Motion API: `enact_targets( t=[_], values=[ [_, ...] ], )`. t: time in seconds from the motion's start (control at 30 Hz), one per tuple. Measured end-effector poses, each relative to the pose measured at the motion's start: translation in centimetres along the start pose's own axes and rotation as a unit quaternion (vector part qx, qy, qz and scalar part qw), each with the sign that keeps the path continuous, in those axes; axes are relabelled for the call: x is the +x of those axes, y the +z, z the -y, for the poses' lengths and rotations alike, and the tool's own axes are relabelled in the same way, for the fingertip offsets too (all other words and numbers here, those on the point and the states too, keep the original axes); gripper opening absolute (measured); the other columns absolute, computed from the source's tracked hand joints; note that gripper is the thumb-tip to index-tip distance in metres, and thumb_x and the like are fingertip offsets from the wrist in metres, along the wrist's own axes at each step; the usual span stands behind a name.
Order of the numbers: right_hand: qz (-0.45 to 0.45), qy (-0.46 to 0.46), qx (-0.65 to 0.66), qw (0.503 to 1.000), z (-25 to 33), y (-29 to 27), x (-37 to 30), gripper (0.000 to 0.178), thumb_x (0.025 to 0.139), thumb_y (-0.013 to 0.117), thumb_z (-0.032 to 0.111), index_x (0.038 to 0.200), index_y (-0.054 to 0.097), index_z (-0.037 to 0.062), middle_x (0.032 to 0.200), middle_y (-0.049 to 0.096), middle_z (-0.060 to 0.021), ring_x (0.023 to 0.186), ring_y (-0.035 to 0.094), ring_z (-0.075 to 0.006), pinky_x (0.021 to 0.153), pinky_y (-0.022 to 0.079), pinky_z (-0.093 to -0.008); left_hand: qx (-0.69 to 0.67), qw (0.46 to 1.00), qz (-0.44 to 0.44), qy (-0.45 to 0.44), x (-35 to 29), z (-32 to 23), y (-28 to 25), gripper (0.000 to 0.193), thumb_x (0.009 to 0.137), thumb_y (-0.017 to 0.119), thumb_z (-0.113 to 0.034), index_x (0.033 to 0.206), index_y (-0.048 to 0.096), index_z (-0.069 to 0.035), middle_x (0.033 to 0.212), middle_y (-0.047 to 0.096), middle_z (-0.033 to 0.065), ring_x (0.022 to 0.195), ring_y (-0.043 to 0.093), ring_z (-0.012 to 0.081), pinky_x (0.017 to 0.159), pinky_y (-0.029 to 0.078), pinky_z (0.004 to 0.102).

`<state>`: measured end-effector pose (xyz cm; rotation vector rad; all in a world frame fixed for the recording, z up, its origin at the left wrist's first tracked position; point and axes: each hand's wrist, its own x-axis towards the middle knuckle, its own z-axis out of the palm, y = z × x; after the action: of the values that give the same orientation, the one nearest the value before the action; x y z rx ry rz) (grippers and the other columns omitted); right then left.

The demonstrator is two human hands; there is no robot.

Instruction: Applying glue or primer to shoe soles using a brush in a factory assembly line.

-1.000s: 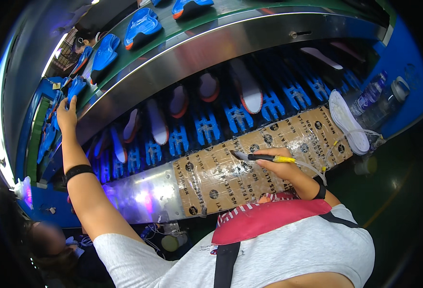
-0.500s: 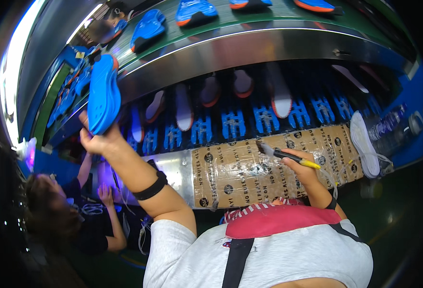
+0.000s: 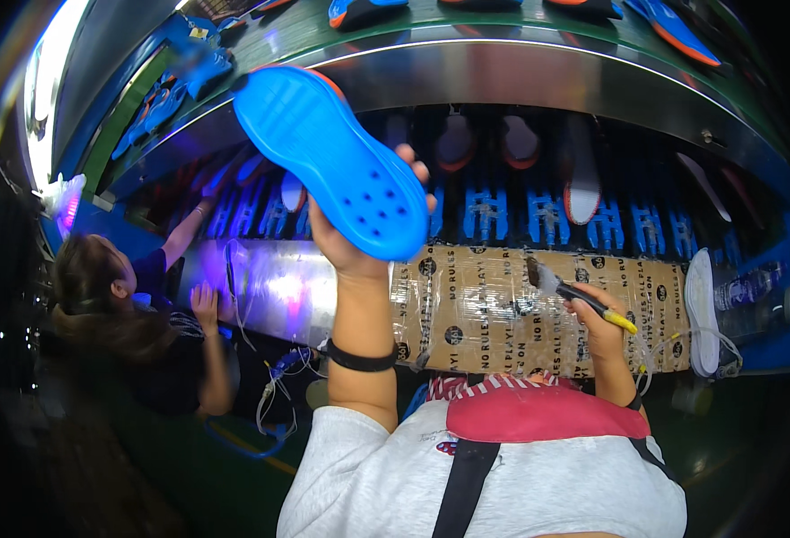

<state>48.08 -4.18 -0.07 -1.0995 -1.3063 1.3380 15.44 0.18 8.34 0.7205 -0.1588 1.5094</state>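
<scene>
My left hand (image 3: 337, 240) grips a blue shoe sole (image 3: 323, 152) from beneath, its fingertips curling over the far edge. The sole is raised above the bench, with a cluster of small round holes at its near end and orange along its far rim. In my right hand (image 3: 603, 321) is a paintbrush (image 3: 597, 305) with a black and yellow handle. Its pale bristles point left, over the cardboard (image 3: 476, 314) that covers the bench. The brush and the sole are apart.
A green conveyor belt (image 3: 494, 21) carries blue and orange soles at the back. Under its metal edge (image 3: 520, 73) stands a rack of blue holders (image 3: 486, 215) and several soles. A white insole (image 3: 702, 314) lies at right near plastic bottles. Another person (image 3: 99, 278) works at left.
My left hand has brought the sole rightward and turned its broad holed face into view. My right hand still holds the brush, slightly further right in the picture. The view has shifted.
</scene>
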Motion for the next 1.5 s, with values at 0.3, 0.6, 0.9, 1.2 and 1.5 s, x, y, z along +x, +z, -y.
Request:
enact_targets(
  t=[0.3, 0.6, 0.9, 1.2, 1.5],
  values=[
    [-0.014, -0.015, 0.052, 0.998, 1.5, 0.3, 0.9, 0.031, 0.076, 0.062, 0.008, 0.103, 0.059, -0.0062, 0.08, 0.066, -0.0129, 0.068, 0.062, -0.0145, 0.062, 0.047, -0.0208, 0.002, 0.972, -0.211, -0.102, -9.7, 5.6, -4.4, 0.084, 0.078, 0.04, -0.069, 0.129, 0.037, -0.003, 0.112, 0.053, 0.0251, 0.098, 0.055, 0.0416, 0.081, 0.049, 0.0479],
    [0.107, -0.103, -0.043, 0.988, 6.3, 3.8, 2.2, 0.025, 0.072, 0.068, 0.009, 0.095, 0.065, 0.0006, 0.077, 0.066, -0.0073, 0.065, 0.06, -0.0112, 0.057, 0.045, -0.0222, -0.042, 0.956, -0.223, -0.185, -12.9, 12.7, -4.1, 0.063, 0.088, 0.038, -0.051, 0.131, 0.036, -0.005, 0.125, 0.048, 0.0168, 0.11, 0.051, 0.0347, 0.093, 0.042, 0.0489],
    [-0.023, -0.453, -0.262, 0.852, 5.7, 6.9, 3.7, 0.025, 0.06, 0.07, 0.002, 0.084, 0.063, 0.0018, 0.067, 0.059, -0.0101, 0.059, 0.057, -0.0239, 0.053, 0.046, -0.0313, 0.07, 0.909, -0.291, -0.29, -15.2, 15.0, -4.0, 0.073, 0.08, 0.054, -0.053, 0.134, 0.033, -0.009, 0.128, 0.046, 0.01, 0.115, 0.048, 0.0241, 0.096, 0.041, 0.0399],
    [0.121, -0.398, -0.152, 0.896, 6.1, 5.6, 3.0, 0.022, 0.066, 0.071, 0.008, 0.087, 0.066, 0.0026, 0.07, 0.062, -0.0097, 0.059, 0.06, -0.0243, 0.055, 0.047, -0.0302, 0.054, 0.931, -0.279, -0.228, -13.4, 14.1, -3.4, 0.067, 0.079, 0.058, -0.052, 0.126, 0.043, -0.007, 0.122, 0.051, 0.0129, 0.108, 0.053, 0.0258, 0.092, 0.045, 0.0388],
    [0.211, -0.371, -0.116, 0.897, 4.6, 5.5, 1.7, 0.024, 0.063, 0.07, 0.016, 0.086, 0.066, 0.0111, 0.071, 0.06, -0.0063, 0.066, 0.059, -0.0243, 0.058, 0.047, -0.0354, 0.119, 0.898, -0.326, -0.271, -12.9, 13.2, -3.9, 0.066, 0.079, 0.056, -0.054, 0.126, 0.043, -0.009, 0.122, 0.051, 0.0139, 0.109, 0.053, 0.0298, 0.093, 0.044, 0.0435]
  ],
)
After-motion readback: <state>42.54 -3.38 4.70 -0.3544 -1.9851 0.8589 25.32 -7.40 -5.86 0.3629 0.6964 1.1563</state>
